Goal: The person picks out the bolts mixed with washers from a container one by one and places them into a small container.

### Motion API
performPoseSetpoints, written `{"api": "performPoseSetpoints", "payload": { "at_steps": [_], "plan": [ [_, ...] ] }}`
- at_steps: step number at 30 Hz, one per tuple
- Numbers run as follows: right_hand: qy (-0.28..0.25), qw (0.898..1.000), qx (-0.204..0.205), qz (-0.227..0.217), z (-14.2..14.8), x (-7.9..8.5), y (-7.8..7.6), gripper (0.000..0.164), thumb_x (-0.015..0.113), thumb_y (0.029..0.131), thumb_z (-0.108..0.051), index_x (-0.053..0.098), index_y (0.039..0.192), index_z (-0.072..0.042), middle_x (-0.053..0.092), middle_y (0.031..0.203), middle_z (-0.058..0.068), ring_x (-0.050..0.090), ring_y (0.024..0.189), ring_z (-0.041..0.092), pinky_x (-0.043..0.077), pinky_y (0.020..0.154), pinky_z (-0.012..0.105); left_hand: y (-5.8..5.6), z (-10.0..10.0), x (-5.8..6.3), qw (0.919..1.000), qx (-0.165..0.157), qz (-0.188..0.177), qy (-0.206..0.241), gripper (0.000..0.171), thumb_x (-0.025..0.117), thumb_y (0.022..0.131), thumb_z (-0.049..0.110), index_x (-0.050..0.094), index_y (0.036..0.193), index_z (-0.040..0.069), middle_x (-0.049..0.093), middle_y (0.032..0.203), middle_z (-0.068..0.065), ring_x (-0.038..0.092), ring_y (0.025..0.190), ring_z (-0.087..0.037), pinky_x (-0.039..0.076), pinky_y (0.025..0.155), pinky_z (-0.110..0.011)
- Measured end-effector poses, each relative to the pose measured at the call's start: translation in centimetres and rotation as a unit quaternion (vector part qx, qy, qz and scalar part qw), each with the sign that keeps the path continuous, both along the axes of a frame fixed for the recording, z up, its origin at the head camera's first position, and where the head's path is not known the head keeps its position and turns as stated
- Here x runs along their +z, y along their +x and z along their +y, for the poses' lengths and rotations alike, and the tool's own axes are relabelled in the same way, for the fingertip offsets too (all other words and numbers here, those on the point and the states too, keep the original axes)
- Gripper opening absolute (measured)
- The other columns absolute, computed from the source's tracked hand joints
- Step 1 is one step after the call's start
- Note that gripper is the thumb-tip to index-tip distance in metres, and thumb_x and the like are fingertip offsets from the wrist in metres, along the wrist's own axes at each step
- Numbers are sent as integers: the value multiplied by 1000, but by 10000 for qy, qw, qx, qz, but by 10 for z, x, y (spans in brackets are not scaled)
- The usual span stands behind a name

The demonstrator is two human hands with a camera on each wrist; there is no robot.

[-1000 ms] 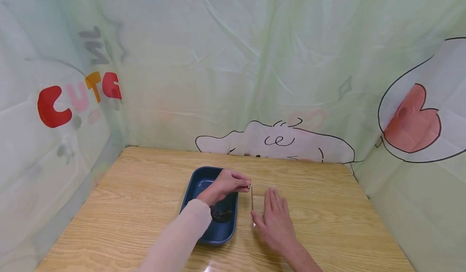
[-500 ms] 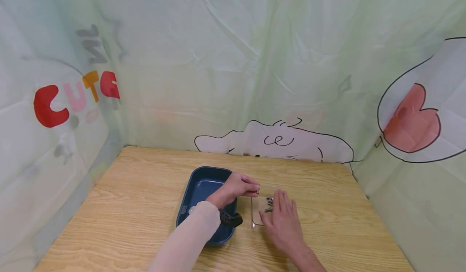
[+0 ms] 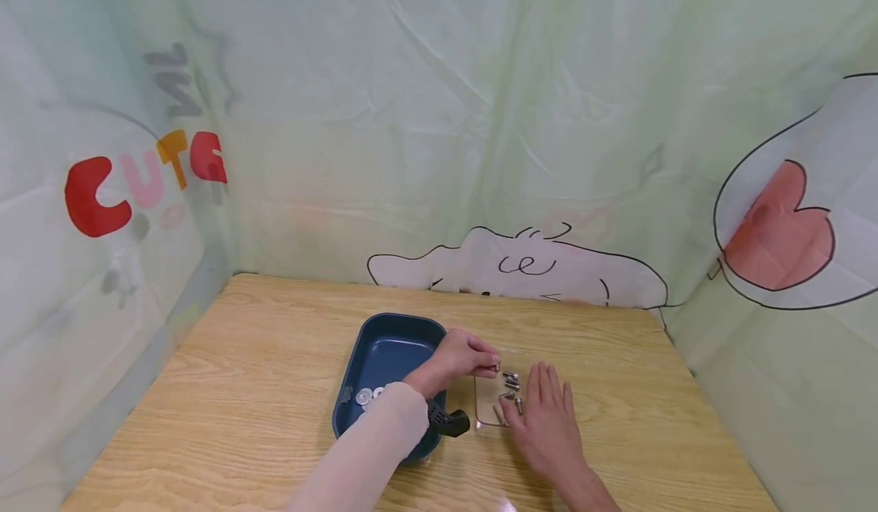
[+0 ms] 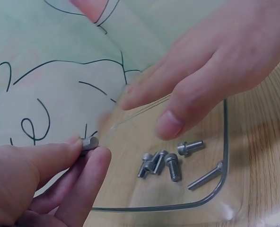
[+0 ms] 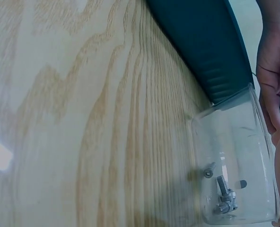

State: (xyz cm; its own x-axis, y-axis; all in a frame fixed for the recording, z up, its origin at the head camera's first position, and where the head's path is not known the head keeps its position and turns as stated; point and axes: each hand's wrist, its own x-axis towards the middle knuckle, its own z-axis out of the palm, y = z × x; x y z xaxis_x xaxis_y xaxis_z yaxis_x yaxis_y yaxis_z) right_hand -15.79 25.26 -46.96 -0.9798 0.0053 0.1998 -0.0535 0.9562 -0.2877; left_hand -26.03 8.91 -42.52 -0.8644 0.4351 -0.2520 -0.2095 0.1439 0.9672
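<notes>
My left hand (image 3: 461,358) pinches a short metal bolt (image 4: 90,142) between thumb and fingertips, at the left side of a clear plastic box (image 4: 225,142). Inside the box lie several socket-head bolts (image 4: 173,166), loosely scattered; one long one (image 4: 205,176) leans apart near the corner. My right hand (image 3: 547,420) is at the box's right side, fingers straight and pointing away from me. Its thumb (image 4: 170,125) reaches over the box above the bolts. In the right wrist view, the box (image 5: 201,156) shows several bolts through its wall.
Left of the box stands a dark blue tray (image 3: 387,361) with white round discs (image 3: 364,396) in it, partly hidden by my left sleeve (image 3: 373,440). A black wrist camera (image 3: 449,422) overhangs the tray's right edge. Printed curtains (image 3: 329,154) enclose the wooden table (image 3: 261,360).
My left hand has moved right from the tray's edge to the box with a small metal piece in its fingers. The right hand has slid slightly right, and more bolts show inside the box.
</notes>
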Motion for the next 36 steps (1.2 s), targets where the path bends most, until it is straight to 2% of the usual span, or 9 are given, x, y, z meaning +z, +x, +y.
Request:
{"api": "performPoseSetpoints", "payload": {
  "at_steps": [12,22,28,36],
  "plan": [
    [42,9998,-45,167,2,-7,1,84,51,100,-46,25,147,18,25,155,38,18,148,50,15,119,68,5,10,1,9994,136,55,-298,16,70,89,5,76,103,-1,75,93,-13,76,74,-18,62,81,-37],
    [40,9993,-21,367,0,-10,2,80,54,99,-42,27,146,19,30,152,38,23,146,50,19,118,67,9,14,2,9994,91,-24,-347,10,70,88,3,77,96,2,74,84,-8,75,71,-16,63,79,-35],
    [93,9997,-11,237,0,-10,1,80,51,101,-42,25,147,18,27,154,38,21,147,50,17,118,67,10,12,1,9995,-45,-15,-311,14,68,90,2,75,101,-2,75,88,-12,75,75,-18,63,74,-30],
    [70,9997,-43,227,0,-10,1,79,52,101,-42,25,147,17,27,154,36,21,147,49,18,118,68,7,6,1,9997,-57,-98,-209,17,66,93,5,74,106,-3,76,90,-12,76,78,-18,63,78,-32]
  ]
}}
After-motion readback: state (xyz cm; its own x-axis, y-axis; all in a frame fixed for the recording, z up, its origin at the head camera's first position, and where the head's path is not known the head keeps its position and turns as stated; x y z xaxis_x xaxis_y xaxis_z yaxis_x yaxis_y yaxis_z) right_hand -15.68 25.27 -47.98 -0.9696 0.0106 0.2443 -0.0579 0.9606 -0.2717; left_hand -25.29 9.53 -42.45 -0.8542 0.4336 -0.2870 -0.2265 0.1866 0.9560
